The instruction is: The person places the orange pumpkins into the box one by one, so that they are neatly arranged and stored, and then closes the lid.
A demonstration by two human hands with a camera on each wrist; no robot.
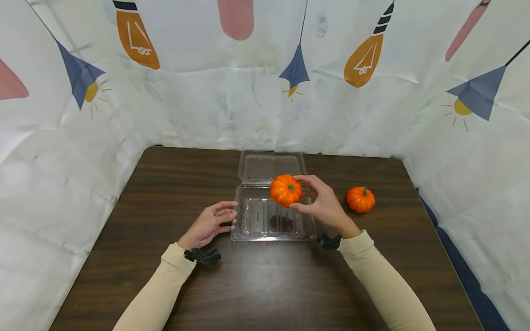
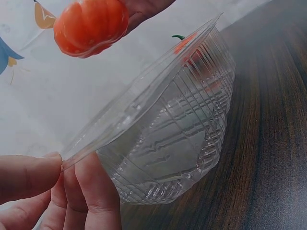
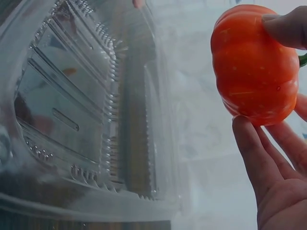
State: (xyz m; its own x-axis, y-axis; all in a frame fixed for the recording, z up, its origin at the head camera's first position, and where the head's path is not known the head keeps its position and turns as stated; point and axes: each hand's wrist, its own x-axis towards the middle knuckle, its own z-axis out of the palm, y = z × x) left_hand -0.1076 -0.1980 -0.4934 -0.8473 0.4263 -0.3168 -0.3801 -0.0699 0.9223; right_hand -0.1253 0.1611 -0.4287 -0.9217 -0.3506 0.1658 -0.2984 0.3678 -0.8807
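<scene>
A clear plastic clamshell container (image 1: 256, 216) lies open on the table, its lid (image 1: 271, 166) folded back toward the wall. My left hand (image 1: 210, 224) is at its left side; in the left wrist view the thumb and fingers pinch the container's rim (image 2: 108, 136). Over the container's tray, my right hand (image 1: 325, 202) holds a small orange toy pumpkin (image 1: 285, 190) with a green stem. Thumb and fingertips grip this pumpkin (image 3: 254, 67) from opposite sides in the right wrist view. Below it, the tray shows a dark shadow.
A second orange pumpkin (image 1: 360, 199) with a green stem sits on the dark wooden table (image 1: 186, 179), right of the container. White cloth (image 1: 198, 105) printed with lamps and bulbs hangs along the table's back and sides.
</scene>
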